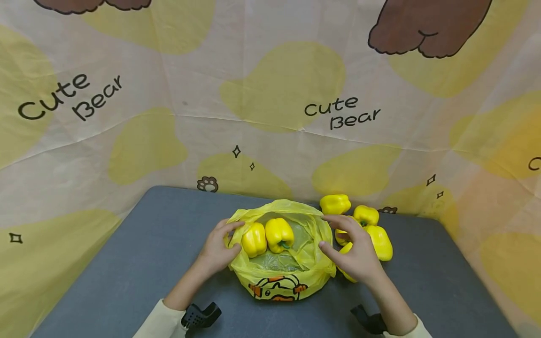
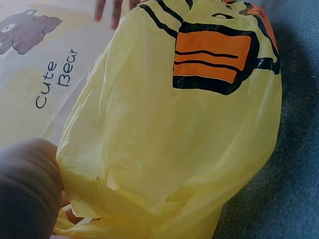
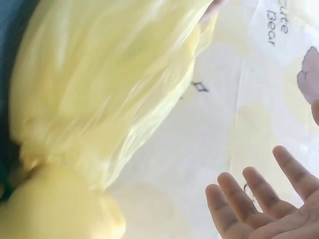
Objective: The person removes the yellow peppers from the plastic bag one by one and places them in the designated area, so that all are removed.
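Note:
A yellow plastic bag [image 1: 317, 280] with a printed cartoon face stands on the table, its mouth spread upward. Two yellow bell peppers lie inside: one bell pepper [image 1: 254, 240] by the left wall, the other bell pepper [image 1: 279, 234] beside it. My left hand [image 1: 216, 249] holds the bag's left rim between thumb and fingers; part of those fingers is hidden by the plastic in the left wrist view. At the right rim, my right hand [image 1: 356, 248] has its fingers spread and holds nothing. Several more bell peppers [image 1: 380, 242] sit right of the bag, some partly behind that hand.
The grey table [image 1: 139, 263] ends at a patterned cloth [image 1: 270, 84] that hangs behind it and along the sides. A black wrist mount [image 1: 201, 316] is on the left forearm, and another black mount [image 1: 368, 320] on the right.

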A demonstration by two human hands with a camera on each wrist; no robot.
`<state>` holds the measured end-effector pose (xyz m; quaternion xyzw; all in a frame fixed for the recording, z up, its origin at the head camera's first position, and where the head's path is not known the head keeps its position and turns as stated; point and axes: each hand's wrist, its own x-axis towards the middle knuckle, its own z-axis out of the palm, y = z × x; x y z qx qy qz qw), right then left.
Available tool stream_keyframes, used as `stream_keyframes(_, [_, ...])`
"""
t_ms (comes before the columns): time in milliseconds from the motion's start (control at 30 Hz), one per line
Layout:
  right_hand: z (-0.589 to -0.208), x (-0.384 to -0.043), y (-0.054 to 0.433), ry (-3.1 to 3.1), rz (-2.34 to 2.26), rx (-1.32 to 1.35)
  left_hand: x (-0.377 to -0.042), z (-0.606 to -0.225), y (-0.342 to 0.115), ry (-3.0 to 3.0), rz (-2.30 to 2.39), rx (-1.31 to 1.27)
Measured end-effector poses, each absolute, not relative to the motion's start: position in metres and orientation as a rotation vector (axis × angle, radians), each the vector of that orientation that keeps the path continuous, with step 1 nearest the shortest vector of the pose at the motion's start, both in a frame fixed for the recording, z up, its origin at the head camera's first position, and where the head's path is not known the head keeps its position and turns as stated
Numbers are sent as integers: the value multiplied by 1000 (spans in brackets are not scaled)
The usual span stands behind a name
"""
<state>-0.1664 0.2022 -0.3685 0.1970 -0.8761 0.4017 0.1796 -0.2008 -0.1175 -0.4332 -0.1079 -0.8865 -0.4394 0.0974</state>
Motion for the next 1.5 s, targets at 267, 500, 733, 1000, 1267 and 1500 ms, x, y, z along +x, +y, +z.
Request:
stream_keyframes(267, [-373,-172,176,-2463,1304,629,-201,-434,-117,-2624,-1304,-315])
stream_keyframes(500, [-382,-181,157,-2487,1397,640,-201,-435,-117,-2629,-1313,-276])
stream_keyframes(733, [-391,-193,143,-2532,1434,664,-202,-436,-118,-2641,-1326,-270])
stream_keyframes(1000, [-399,-202,130,-2600,1462,607,-202,-434,-117,-2630,-1310,-282])
stream_keyframes(1267, [-409,-213,124,-2685,1322,495,-203,-435,-116,-2632,-1290,-272])
stream_keyframes(1500, [-420,-222,122,-2702,1276,483,-204,-435,-116,-2631,-1313,-281])
